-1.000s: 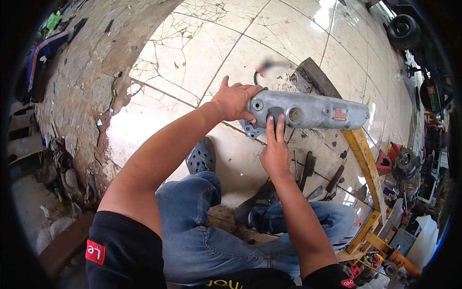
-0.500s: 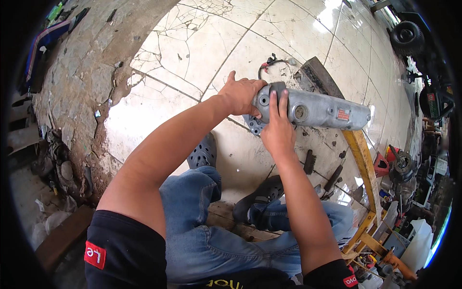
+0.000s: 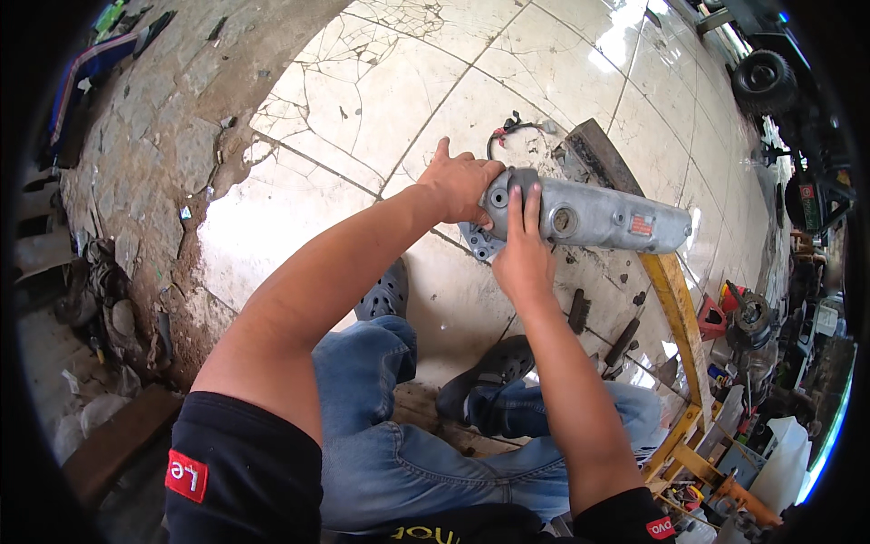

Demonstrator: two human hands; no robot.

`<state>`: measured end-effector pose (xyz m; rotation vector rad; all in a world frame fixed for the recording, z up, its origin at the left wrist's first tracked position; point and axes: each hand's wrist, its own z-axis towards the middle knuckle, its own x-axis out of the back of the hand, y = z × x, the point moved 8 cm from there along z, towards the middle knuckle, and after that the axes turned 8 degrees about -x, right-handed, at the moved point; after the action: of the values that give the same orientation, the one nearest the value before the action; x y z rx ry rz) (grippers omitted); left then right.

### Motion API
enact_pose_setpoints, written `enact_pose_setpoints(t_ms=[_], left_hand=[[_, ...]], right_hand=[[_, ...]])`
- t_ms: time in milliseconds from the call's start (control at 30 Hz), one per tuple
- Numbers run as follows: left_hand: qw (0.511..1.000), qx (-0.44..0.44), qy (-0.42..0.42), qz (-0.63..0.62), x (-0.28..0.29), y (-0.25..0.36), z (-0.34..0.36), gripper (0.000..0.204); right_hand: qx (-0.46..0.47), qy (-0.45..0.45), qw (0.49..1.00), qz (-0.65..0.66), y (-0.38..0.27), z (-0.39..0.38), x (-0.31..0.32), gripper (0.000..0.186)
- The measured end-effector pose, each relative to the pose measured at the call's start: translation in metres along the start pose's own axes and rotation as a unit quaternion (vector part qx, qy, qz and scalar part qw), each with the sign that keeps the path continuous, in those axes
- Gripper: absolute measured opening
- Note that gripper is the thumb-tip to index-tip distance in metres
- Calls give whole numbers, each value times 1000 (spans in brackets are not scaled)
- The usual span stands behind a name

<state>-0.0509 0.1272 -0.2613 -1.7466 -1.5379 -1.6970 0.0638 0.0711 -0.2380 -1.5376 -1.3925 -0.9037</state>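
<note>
A long grey cast-metal engine cover point(image 3: 598, 214) lies ahead of me, with round openings and a small red label on its side. My left hand point(image 3: 460, 186) grips its left end, thumb on the near side and fingers over the far edge. Two outstretched fingers of my right hand point(image 3: 524, 258) press a dark grey piece point(image 3: 522, 177), which looks like folded sandpaper, against the cover beside the left hand. The other right fingers are curled or hidden below. Under the left end, a grey metal plate with holes point(image 3: 480, 243) shows.
A dark block point(image 3: 598, 154) and a short cable with connectors point(image 3: 507, 131) lie beyond the cover. Right of my shoes, a brush point(image 3: 580, 311) and a dark-handled tool point(image 3: 622, 342) rest on the cracked tiles. A yellow metal frame point(image 3: 681, 317) runs along the right, near assorted parts.
The whole view has shifted slightly. Both hands keep their places on the cover, and the dark grey piece stays under the right fingers.
</note>
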Motion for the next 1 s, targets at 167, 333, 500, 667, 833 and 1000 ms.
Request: enact_pose_setpoints(t_ms=[167,333,500,667,833,1000], left_hand=[[1000,3,11,2,5,0,-4,88],[1000,-3,3,-13,6,4,1,88],[1000,7,10,-6,8,-4,-1,88],[1000,10,-15,-15,6,1,-1,90],[1000,2,-1,-20,5,-1,-2,89],[1000,0,19,-19,5,-2,-3,89]], right_hand=[[1,-27,1000,-15,22,-33,-31,92],[-27,86,995,49,21,3,1,91],[13,20,1000,6,11,-8,-23,93],[-22,47,996,71,-1,-2,-16,92],[-59,43,995,69,11,4,-5,92],[23,23,999,38,-1,3,-10,88]])
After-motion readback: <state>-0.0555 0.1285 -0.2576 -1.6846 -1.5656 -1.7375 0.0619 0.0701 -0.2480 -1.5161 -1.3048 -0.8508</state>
